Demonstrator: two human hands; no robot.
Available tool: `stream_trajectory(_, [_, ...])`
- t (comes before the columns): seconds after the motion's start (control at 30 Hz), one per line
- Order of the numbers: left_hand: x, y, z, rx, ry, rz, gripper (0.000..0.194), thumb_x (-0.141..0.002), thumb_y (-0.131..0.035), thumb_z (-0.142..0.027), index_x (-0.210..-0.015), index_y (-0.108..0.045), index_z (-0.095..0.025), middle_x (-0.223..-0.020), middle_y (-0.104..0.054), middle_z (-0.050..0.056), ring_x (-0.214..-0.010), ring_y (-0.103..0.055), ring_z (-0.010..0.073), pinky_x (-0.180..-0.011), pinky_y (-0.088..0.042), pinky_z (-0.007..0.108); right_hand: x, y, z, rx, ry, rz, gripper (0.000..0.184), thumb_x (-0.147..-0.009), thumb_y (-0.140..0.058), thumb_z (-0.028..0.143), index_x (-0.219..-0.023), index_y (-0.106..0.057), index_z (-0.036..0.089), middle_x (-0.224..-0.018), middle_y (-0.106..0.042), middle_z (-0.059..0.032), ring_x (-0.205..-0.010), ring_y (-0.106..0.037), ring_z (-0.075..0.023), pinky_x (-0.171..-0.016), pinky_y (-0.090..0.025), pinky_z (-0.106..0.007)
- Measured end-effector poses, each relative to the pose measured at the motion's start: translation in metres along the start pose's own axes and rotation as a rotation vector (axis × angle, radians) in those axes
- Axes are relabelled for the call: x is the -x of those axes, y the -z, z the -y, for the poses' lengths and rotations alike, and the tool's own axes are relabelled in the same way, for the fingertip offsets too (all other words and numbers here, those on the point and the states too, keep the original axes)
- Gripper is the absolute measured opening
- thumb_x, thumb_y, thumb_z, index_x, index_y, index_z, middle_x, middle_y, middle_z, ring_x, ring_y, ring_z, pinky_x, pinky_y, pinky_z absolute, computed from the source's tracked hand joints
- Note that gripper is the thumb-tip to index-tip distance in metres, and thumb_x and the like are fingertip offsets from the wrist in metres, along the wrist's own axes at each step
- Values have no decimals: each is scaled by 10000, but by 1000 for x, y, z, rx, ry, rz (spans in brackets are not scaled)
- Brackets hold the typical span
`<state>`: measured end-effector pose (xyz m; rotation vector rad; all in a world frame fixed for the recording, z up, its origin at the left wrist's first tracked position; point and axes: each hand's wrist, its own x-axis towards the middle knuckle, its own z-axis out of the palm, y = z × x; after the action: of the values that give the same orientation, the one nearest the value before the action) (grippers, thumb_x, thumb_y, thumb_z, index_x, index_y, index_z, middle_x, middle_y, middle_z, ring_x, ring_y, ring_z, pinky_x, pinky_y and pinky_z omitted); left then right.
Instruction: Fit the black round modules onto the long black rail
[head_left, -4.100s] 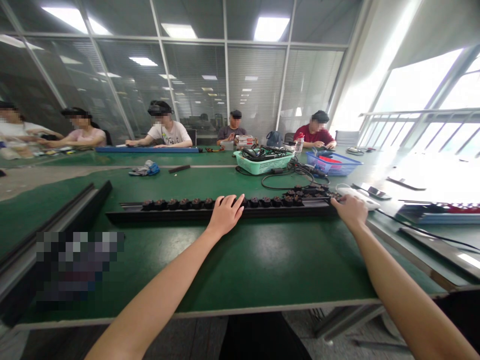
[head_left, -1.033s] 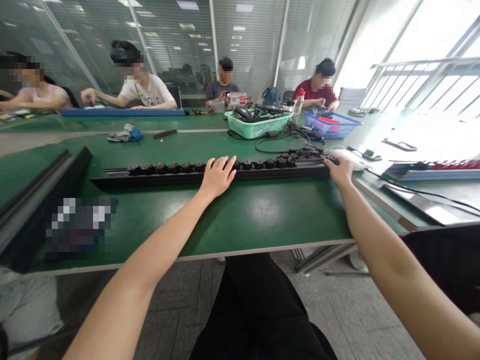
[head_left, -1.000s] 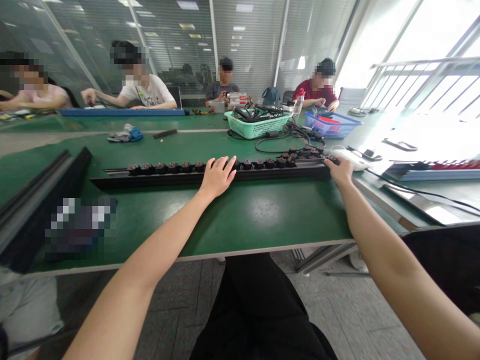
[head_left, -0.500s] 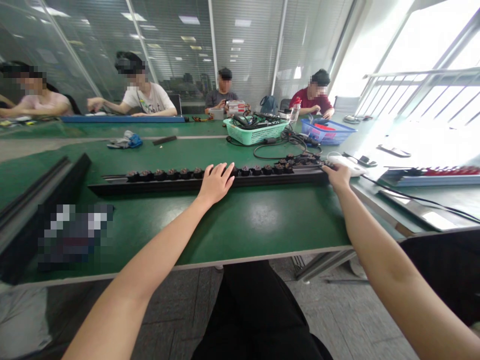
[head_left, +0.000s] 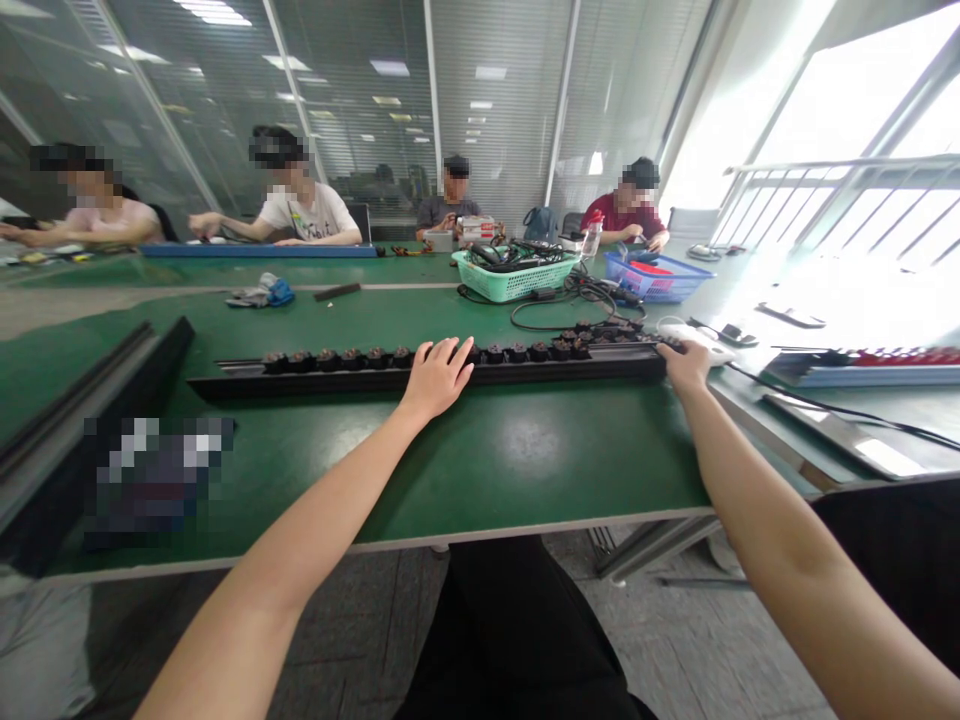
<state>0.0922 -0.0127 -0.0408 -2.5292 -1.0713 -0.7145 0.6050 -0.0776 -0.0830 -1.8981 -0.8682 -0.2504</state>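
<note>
A long black channel (head_left: pixel 337 384) lies crosswise on the green table, with a row of black round socket modules (head_left: pixel 352 359) along its top. Over the middle of that row rests my left hand (head_left: pixel 437 376), its fingers spread and draped across the sockets, hiding a few of them. At the channel's right end, my right hand (head_left: pixel 688 364) closes its thumb and fingers on the end; the exact grip is partly hidden. More loose socket modules (head_left: pixel 600 332) sit just behind the right part of the channel.
Further black channels (head_left: pixel 97 430) lie at the left, beside a blurred-out dark item (head_left: pixel 161 485). A green basket of cables (head_left: pixel 514 288) and a blue basket (head_left: pixel 660 285) stand behind. A grey-blue glove (head_left: pixel 262 291) lies back left. Several people sit across the table (head_left: pixel 525 480).
The view has tilted down since the oldest frame, then slightly back up. My hands stay at the same places on the channel. Across the table, the white-shirted person's arm has shifted.
</note>
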Motion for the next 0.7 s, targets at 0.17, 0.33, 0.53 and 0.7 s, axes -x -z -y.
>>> stream_trajectory(0.17, [0,-1,1,19,-6,-13,561,-1121,-329,-380,-1609,-514,-174,-1538,-610,206,-1448,-550,330,-1233,-339,552,3,7,14,-11,-159,-24,200,-754,-765,278,-889,-743,133,-916,-709,-124,-970,-610,-318,-1036,-469,-559])
stream_trajectory(0.33, [0,0,1,25,-3,-5,566,-1118,-328,-382,-1610,-511,-169,-1544,-604,207,-1452,-545,329,-1241,-330,549,5,13,18,-12,-176,-20,162,-773,-742,246,-864,-729,113,-945,-704,-161,-997,-609,-330,-1043,-454,-530])
stream_trajectory(0.53, [0,1,1,25,2,3,563,-1123,-329,-386,-1608,-511,-166,-1550,-599,206,-1455,-542,327,-1245,-324,537,2,15,15,41,-202,-48,235,-828,-733,228,-1023,-755,98,-1108,-734,-244,-1063,-624,-347,-1037,-429,-483])
stream_trajectory(0.7, [0,2,1,26,-1,2,556,-1123,-341,-378,-1607,-513,-164,-1550,-599,209,-1457,-544,327,-1250,-319,537,4,28,28,20,-162,-164,376,-929,-663,270,-1260,-716,99,-1318,-698,-283,-1207,-626,-345,-1096,-402,-442])
